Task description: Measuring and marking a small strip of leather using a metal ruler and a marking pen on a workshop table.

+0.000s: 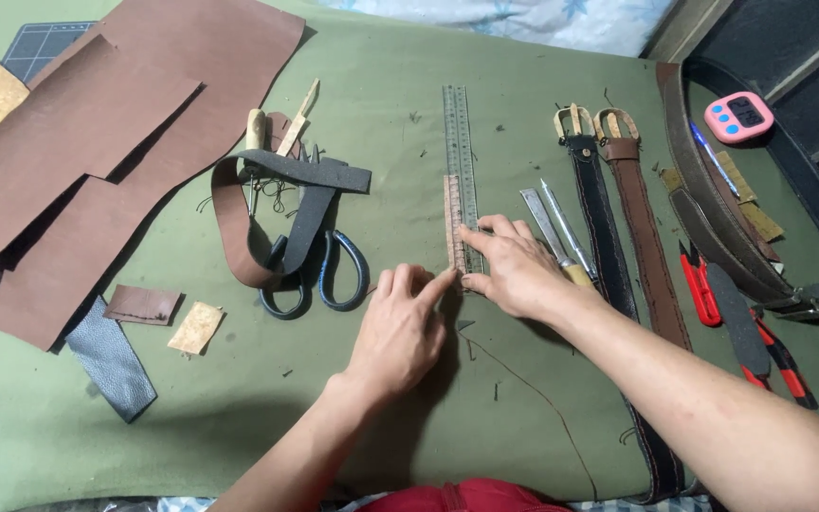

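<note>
- Pressing down on a green cloth-covered table (239, 417), a person's two bare hands met over a narrow strip of brown leather (453, 223) that lay flat alongside a steel ruler (462, 156).
- The left hand (400, 332) lay palm down with its forefinger stretched out, its tip touching the near end of the strip — nothing was gripped in it.
- The right hand (514, 270) rested across the near end of the ruler, fingers spread and pushing it flat against the cloth; it clasped nothing either, only held the ruler down.
- Strip and ruler ran side by side away from the person, edges touching, near the middle of the table.
- Just beside the right hand lay two slim metal tools (547, 218), one with a pale handle partly hidden under the wrist.
- Farther right, two buckled belts (618, 190) — one black, one brown — stretched toward the person, with red-handled cutters (703, 289) and a pink timer (738, 116) beyond them.
- To the left of the hands sat dark-handled scissors (319, 275) beneath a looped brown strap (229, 228) and a dark grey one (310, 175).
- Large sheets of brown leather (97, 142) covered the far left corner, with small scraps (144, 305) and a grey strip (111, 360) near them.
</note>
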